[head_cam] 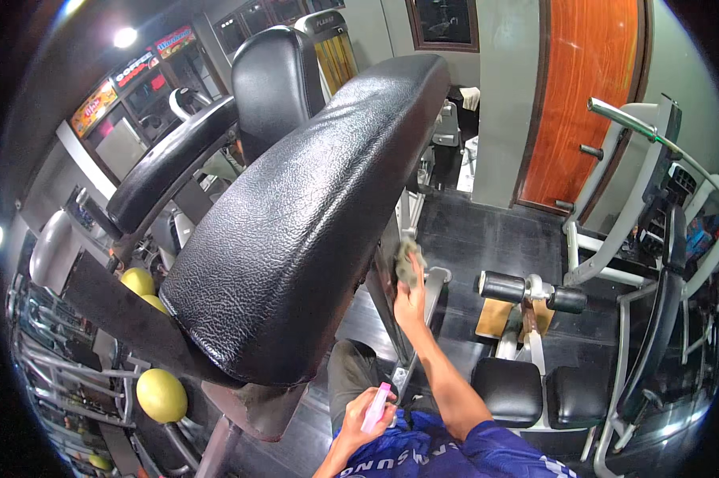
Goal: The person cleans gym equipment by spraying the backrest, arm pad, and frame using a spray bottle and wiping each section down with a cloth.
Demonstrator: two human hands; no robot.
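Note:
My right hand [411, 296] is wrapped round a grey-green cloth [408, 263], somewhat blurred, beside the upright metal post [384, 299] of a gym machine. Low in front of my body, my left hand [362, 418] grips a small pink-and-white bottle [376, 407] with a pink top. A long black padded cushion [288, 215] of the machine fills the middle of the view, above and left of both hands. Behind it stands a black backrest [273, 89]. Whether the cloth touches the post I cannot tell.
A bench with black pads [507, 391] and foam rollers [503, 285] stands to the right. Further right is a rack with a metal bar [622, 119]. Yellow-green balls [161, 395] are at the left. An orange-brown wooden door [586, 83] stands at the back, beyond the black floor [473, 221].

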